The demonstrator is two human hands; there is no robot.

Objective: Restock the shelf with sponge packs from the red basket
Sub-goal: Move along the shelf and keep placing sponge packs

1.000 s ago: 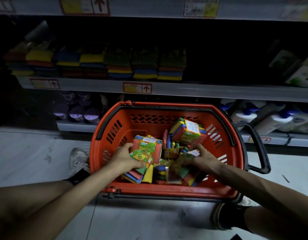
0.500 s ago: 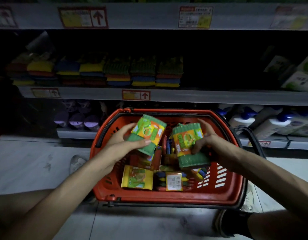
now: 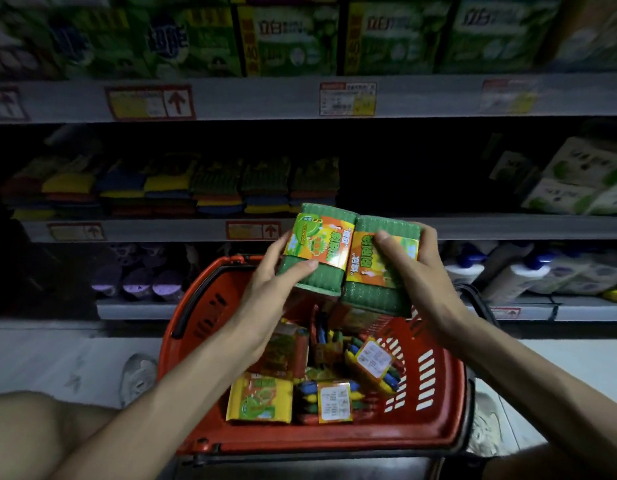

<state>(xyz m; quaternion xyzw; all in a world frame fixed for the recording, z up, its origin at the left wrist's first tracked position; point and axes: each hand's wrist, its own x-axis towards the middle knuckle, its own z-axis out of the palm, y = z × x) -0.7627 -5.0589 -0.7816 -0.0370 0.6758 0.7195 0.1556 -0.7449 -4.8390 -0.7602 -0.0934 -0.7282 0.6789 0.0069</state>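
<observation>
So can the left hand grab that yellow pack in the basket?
Probably not yet: the left hand already holds a green sponge pack. The yellow pack lies uncovered in the red plastic basket.

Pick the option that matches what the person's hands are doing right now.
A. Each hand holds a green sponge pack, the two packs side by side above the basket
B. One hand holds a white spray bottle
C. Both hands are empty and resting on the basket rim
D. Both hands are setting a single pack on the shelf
A: the left hand grips one green sponge pack and the right hand grips another, side by side above the red basket.
</observation>
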